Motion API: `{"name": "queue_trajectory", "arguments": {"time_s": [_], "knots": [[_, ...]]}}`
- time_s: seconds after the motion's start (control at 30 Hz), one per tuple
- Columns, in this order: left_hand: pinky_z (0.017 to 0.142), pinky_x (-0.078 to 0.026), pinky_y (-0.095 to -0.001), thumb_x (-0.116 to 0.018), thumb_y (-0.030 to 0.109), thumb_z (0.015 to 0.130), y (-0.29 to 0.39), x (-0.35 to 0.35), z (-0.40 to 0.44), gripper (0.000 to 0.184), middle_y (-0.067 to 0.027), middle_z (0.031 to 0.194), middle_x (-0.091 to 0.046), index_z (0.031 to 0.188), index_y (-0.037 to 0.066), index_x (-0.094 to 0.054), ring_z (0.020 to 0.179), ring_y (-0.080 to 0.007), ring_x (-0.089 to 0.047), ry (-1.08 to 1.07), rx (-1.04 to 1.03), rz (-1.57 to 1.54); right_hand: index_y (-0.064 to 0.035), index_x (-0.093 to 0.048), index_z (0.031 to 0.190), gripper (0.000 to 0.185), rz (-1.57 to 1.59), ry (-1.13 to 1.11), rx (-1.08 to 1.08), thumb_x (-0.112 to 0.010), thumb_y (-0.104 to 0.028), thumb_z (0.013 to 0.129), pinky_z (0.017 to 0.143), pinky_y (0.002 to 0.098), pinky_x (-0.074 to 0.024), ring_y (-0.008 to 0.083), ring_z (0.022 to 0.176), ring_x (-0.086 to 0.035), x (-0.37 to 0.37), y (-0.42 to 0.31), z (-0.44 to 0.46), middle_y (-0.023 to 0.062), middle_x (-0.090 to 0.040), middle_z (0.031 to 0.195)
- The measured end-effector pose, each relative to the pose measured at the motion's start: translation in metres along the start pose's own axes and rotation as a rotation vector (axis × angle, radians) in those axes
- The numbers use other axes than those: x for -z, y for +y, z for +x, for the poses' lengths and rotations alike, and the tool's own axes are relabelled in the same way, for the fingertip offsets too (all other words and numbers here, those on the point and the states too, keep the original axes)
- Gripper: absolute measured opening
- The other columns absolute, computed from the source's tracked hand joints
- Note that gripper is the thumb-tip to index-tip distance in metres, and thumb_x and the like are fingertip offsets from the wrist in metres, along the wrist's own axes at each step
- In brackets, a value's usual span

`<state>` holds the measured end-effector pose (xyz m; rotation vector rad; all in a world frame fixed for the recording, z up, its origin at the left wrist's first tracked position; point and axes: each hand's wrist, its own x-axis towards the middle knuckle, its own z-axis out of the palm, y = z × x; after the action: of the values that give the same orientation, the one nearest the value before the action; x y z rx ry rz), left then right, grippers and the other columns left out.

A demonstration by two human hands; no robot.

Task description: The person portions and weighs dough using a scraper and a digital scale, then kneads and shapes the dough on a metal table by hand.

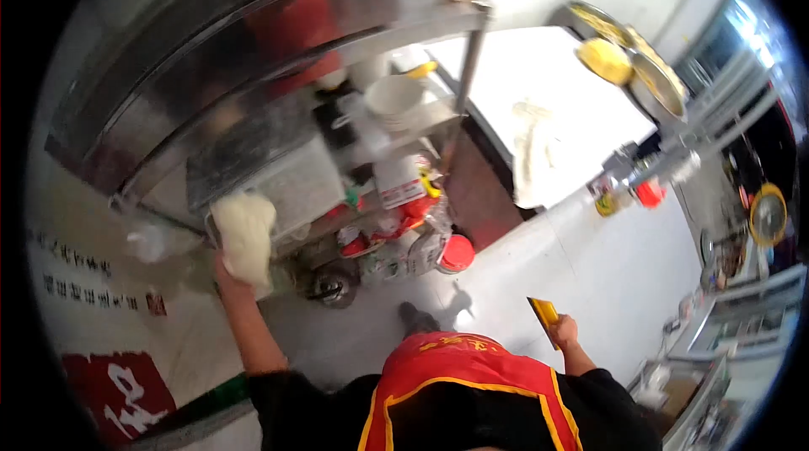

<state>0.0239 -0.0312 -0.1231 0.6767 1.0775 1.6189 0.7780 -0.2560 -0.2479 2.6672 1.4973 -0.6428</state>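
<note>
At the left, my left hand point(231, 272) grips a soft, pale lump of dough point(246, 233) that sags over it. Most of the fingers are hidden behind the dough, which is beside the corner of a grey-white box point(303, 185) on the steel rack. Out to the right, my right hand point(564, 331) is closed around a dough scraper point(541, 313) with a yellow handle, held in the air over the floor.
A white worktop point(480, 63) carries a cloth point(533, 152) and metal bowls point(657, 88) of yellow food. On the steel rack point(468, 63) stands a white bucket point(394, 101). Below are bags and a red-lidded tub point(456, 255). A wall is close on the left.
</note>
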Motion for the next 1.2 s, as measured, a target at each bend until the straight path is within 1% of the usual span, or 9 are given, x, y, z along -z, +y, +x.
{"name": "queue_trajectory", "arguments": {"time_s": [0.03,0.1,0.17,0.3,0.43,0.83,0.93,1.13,1.2], "knots": [[0.091,-0.048,-0.0424,-0.050,0.036,0.094,-0.026,-0.010,-0.038,0.046,-0.0101,0.126,-0.056,0.127,0.004,-0.052,0.109,-0.0270,-0.057,-0.036,0.064,-0.228,-0.0082,-0.069,0.083,0.021,0.018,0.037,0.014,-0.060,-0.023,0.072,0.068,0.0461,-0.0520,0.0390,0.075,-0.065,-0.007,0.016,-0.001,0.0204,-0.066,0.078],[0.094,-0.046,-0.0406,-0.046,0.035,0.097,-0.050,-0.043,-0.098,0.046,-0.0094,0.130,-0.054,0.132,0.005,-0.048,0.112,-0.0257,-0.055,-0.321,0.180,0.292,-0.0108,-0.069,0.085,0.020,0.126,-0.027,-0.041,-0.059,-0.024,0.074,0.071,0.0464,-0.0513,0.0387,0.080,-0.064,0.008,0.013,-0.021,0.0192,-0.067,0.083],[0.095,-0.045,-0.0408,-0.046,0.033,0.098,-0.112,-0.121,-0.153,0.047,-0.0106,0.130,-0.053,0.135,0.005,-0.045,0.112,-0.0262,-0.055,-0.221,0.570,-0.361,-0.0121,-0.069,0.089,0.020,0.150,-0.018,0.001,-0.059,-0.024,0.075,0.074,0.0470,-0.0504,0.0389,0.085,-0.063,-0.006,0.037,-0.036,0.0188,-0.067,0.087],[0.098,-0.045,-0.0459,-0.050,0.031,0.097,-0.206,-0.222,-0.236,0.048,-0.0141,0.131,-0.052,0.137,0.006,-0.042,0.114,-0.0305,-0.054,-0.533,0.846,-0.252,-0.0153,-0.066,0.101,0.029,0.221,-0.039,-0.059,-0.058,-0.019,0.074,0.076,0.0480,-0.0512,0.0380,0.084,-0.064,-0.002,0.091,-0.092,0.0167,-0.067,0.088],[0.094,-0.050,-0.0440,-0.053,0.033,0.096,-0.249,-0.346,-0.288,0.048,-0.0143,0.128,-0.054,0.134,0.005,-0.044,0.110,-0.0299,-0.058,-0.905,1.438,-0.102,-0.0113,-0.066,0.096,0.024,0.266,0.057,-0.315,-0.050,-0.013,0.077,0.075,0.0471,-0.0518,0.0353,0.084,-0.065,-0.010,0.182,-0.180,0.0157,-0.067,0.086],[0.099,-0.046,-0.0433,-0.054,0.036,0.095,-0.379,-0.599,-0.522,0.055,-0.0128,0.135,-0.049,0.139,0.007,-0.037,0.119,-0.0277,-0.053,-1.638,1.530,0.580,-0.0074,-0.065,0.104,0.033,0.942,0.595,-1.401,-0.057,-0.020,0.074,0.077,0.0443,-0.0508,0.0367,0.086,-0.064,-0.054,0.303,-0.399,0.0186,-0.068,0.091],[0.100,-0.045,-0.0451,-0.053,0.037,0.096,-0.433,-0.641,-0.571,0.057,-0.0135,0.136,-0.048,0.140,0.006,-0.035,0.120,-0.0299,-0.051,-1.644,1.694,0.695,-0.0073,-0.065,0.108,0.043,0.980,0.779,-1.489,-0.070,-0.025,0.069,0.075,0.0404,-0.0518,0.0333,0.084,-0.066,-0.065,0.345,-0.420,0.0193,-0.068,0.093],[0.099,-0.044,-0.0476,-0.049,0.040,0.097,-0.498,-0.724,-0.711,0.058,-0.0160,0.136,-0.048,0.140,0.003,-0.036,0.121,-0.0312,-0.050,-1.812,1.646,0.768,0.0003,-0.066,0.102,0.030,1.417,1.124,-1.678,-0.068,-0.012,0.075,0.070,0.0346,-0.0521,0.0209,0.077,-0.066,-0.040,0.446,-0.443,0.0124,-0.069,0.084],[0.099,-0.044,-0.0471,-0.048,0.040,0.097,-0.502,-0.750,-0.764,0.058,-0.0157,0.136,-0.049,0.140,0.002,-0.035,0.121,-0.0309,-0.051,-1.808,1.733,0.751,0.0013,-0.065,0.102,0.026,1.599,1.399,-1.528,-0.067,-0.011,0.079,0.070,0.0337,-0.0519,0.0186,0.077,-0.065,-0.026,0.477,-0.451,0.0098,-0.068,0.085]]}}
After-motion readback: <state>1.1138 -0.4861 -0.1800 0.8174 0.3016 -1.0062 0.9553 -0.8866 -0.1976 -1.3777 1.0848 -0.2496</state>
